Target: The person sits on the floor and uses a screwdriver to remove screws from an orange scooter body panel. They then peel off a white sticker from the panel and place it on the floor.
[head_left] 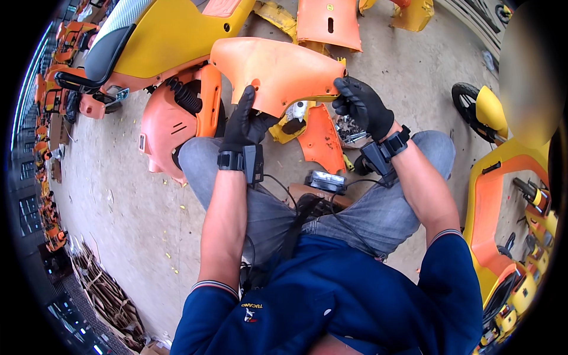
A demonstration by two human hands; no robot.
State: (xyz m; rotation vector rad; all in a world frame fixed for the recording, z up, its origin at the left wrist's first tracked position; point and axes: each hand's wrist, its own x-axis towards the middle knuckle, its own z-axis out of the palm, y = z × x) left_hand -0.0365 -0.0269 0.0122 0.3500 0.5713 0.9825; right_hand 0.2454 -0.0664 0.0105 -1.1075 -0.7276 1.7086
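A curved orange plastic scooter panel [284, 71] is held up over the floor between my two hands. My left hand [241, 125], in a black glove, grips its lower left edge; the thumb lies on the front face and the fingers are partly hidden beneath. At the right end, my gloved right hand [364, 107] is closed on the panel's edge. Below the panel lie a loose orange panel piece [321, 139] and a yellow part [290, 131]. Small metal hardware [350, 129] is heaped by my right wrist.
A yellow scooter [171, 41] with an orange rear fender [165, 127] stands at my left. Another orange panel [329, 23] lies ahead. A clear lamp unit [325, 181] sits between my legs. At right are a yellow-orange scooter frame [482, 219] and a wheel [467, 103].
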